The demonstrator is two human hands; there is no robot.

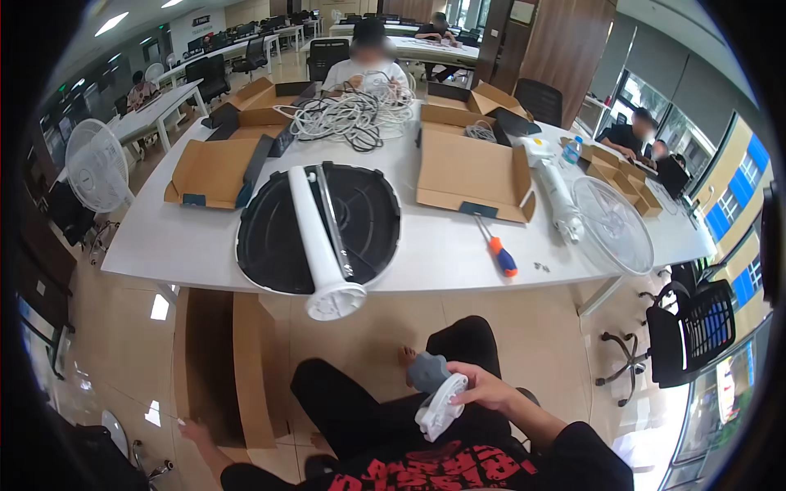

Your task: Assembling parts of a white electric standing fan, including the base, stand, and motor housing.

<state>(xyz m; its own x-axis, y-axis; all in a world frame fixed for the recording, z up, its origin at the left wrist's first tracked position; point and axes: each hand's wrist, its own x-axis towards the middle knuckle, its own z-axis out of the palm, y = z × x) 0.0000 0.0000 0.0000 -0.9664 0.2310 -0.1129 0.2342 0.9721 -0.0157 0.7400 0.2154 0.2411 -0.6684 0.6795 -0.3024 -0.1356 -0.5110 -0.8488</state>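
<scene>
My right hand (483, 388) grips a white round plastic part (442, 407) by its rim, with a grey knob-shaped piece (429, 372) on its far side. Both are held above my lap. Low on the left, my left hand (195, 431) reaches down to the near corner of an open cardboard box (254, 368) on the floor. Its fingers look closed, and a small white spot shows at their tips. A white fan stand column (313, 237) lies across a black round base (360, 209) on the table, its flared end sticking out past the front edge.
On the white table (442, 262) lie a screwdriver (502, 255), small screws (541, 267), a fan body (561, 200) with a wire guard (614, 225), opened cartons (467, 172) and tangled cables (348, 119). Opposite sits a person (368, 65). An office chair (692, 331) stands at right.
</scene>
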